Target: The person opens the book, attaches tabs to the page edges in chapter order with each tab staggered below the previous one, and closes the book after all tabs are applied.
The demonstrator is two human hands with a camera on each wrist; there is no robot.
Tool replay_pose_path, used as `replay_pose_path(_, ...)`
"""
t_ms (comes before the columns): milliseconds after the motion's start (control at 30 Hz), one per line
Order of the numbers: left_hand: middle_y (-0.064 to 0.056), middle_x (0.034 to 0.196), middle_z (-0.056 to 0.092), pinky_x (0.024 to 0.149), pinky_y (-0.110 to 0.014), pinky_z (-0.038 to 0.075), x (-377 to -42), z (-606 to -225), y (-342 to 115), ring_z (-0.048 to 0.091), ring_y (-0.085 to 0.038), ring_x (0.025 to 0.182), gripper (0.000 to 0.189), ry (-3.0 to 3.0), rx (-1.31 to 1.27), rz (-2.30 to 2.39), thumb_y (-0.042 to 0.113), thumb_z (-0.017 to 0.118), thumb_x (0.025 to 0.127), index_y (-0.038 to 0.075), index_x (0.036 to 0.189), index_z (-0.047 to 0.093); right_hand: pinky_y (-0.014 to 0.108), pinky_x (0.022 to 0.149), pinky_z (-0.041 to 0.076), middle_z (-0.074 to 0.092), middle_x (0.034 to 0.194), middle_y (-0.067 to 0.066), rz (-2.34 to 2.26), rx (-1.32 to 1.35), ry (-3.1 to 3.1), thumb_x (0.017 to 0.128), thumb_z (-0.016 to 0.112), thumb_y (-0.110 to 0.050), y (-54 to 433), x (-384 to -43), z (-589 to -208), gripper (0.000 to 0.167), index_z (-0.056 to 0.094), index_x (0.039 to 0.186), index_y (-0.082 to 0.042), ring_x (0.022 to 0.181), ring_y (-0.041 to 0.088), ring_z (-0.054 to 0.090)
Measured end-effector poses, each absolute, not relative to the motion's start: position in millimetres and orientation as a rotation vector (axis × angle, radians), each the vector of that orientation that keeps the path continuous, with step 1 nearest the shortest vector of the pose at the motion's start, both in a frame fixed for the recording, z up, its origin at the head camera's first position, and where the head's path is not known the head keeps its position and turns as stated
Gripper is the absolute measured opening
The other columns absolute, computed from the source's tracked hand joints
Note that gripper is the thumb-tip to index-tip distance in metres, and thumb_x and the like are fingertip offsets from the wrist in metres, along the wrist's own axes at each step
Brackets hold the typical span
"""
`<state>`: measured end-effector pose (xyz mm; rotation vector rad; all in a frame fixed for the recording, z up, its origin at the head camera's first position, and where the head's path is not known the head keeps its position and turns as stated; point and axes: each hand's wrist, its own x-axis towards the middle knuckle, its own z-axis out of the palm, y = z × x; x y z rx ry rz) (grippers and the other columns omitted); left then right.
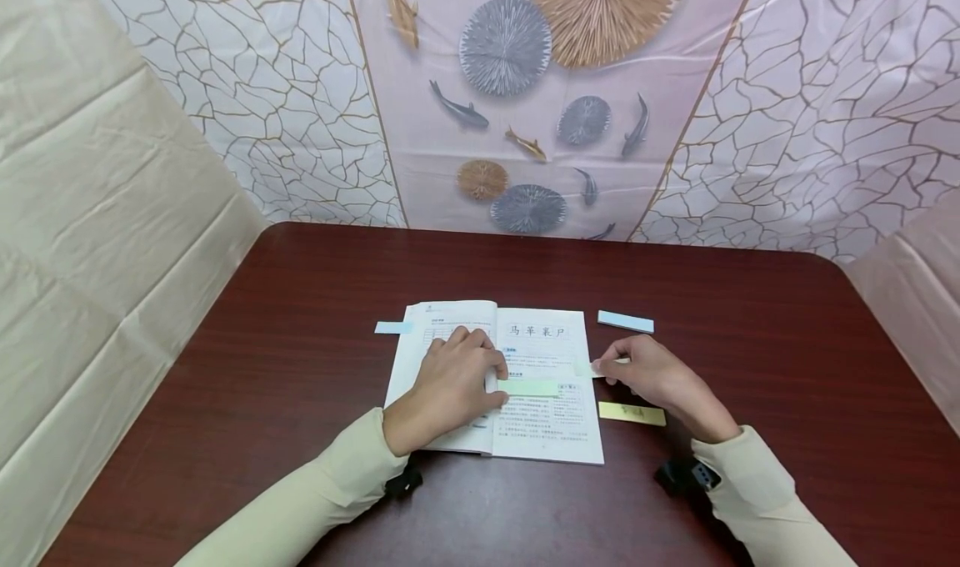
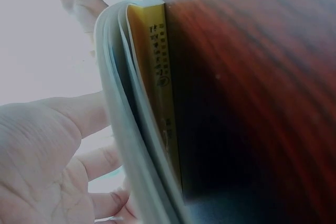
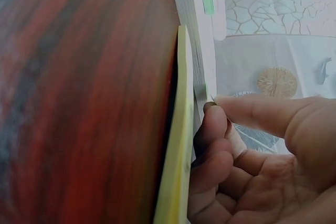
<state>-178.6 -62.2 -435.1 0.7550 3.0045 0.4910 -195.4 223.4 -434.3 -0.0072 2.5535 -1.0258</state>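
Note:
An open book (image 1: 540, 442) lies on the table, printed pages up. My left hand (image 1: 457, 375) rests on the page near the spine, thumb and index finger around the left end of a green sticky-note pad (image 1: 528, 388). The left wrist view shows that hand (image 2: 47, 150) spread over the page, with fingertips partly hidden behind the book's edge. At the right page edge, my right hand (image 1: 648, 371) pinches a pale green sticky note (image 1: 584, 368) between thumb and index finger. The note overlaps the page and sticks out past it; the fingers (image 3: 257, 111) hide part of it.
A blue sticky-note pad (image 1: 626, 322) lies beyond the right hand. A yellow pad (image 1: 632, 414) with handwriting lies nearer, beside the book. One blue tab (image 1: 392, 328) sticks out from the left page. Patterned cloth (image 1: 300, 92) hangs behind the dark red table (image 1: 285, 342).

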Motion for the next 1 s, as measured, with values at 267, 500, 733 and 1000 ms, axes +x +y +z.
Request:
replay_pose_path(267, 0.004, 0.108, 0.064, 0.082, -0.041, 0.041, -178.5, -434.8, -61.8, 0.053, -0.021, 0.103, 0.016, 3.005, 0.751, 0.493, 0.033, 0.09, 0.083, 0.025, 0.092, 0.08, 0.031, 0.054, 0.038, 0.062, 0.077, 0.004, -0.975, -0.019, 2.578, 0.103, 0.065, -0.022, 223.4, -194.6, -434.5, 0.023, 0.07, 0.086, -0.007, 0.059, 0.017, 0.046)
replay_pose_path(500, 0.004, 0.109, 0.064, 0.083, -0.041, 0.042, -178.3, -433.2, -61.3, 0.053, -0.021, 0.104, 0.016, 3.004, 0.739, 0.479, 0.034, 0.089, 0.084, 0.026, 0.093, 0.08, 0.03, 0.053, 0.036, 0.054, 0.068, 0.001, -0.948, -0.023, 2.587, 0.102, 0.067, -0.024, 223.0, -195.6, -434.4, 0.022, 0.071, 0.088, -0.008, 0.056, 0.015, 0.042)
replay_pose_path(733, 0.004, 0.11, 0.065, 0.083, -0.043, 0.042, -178.8, -433.2, -61.6, 0.054, -0.021, 0.105, 0.017, 3.005, 0.74, 0.47, 0.035, 0.09, 0.084, 0.026, 0.094, 0.081, 0.03, 0.055, 0.035, 0.046, 0.064, -0.003, -0.93, -0.017, 2.605, 0.099, 0.072, -0.028, 221.0, -196.8, -434.6, 0.023, 0.071, 0.087, -0.008, 0.057, 0.015, 0.039)
replay_pose_path(1000, 0.004, 0.109, 0.065, 0.084, -0.043, 0.042, -179.1, -434.1, -61.3, 0.054, -0.021, 0.105, 0.016, 3.0, 0.736, 0.483, 0.034, 0.09, 0.084, 0.025, 0.094, 0.08, 0.032, 0.059, 0.035, 0.048, 0.071, -0.003, -0.85, -0.027, 2.642, 0.095, 0.078, -0.034, 217.7, -198.7, -433.9, 0.027, 0.07, 0.084, -0.011, 0.065, 0.016, 0.041)
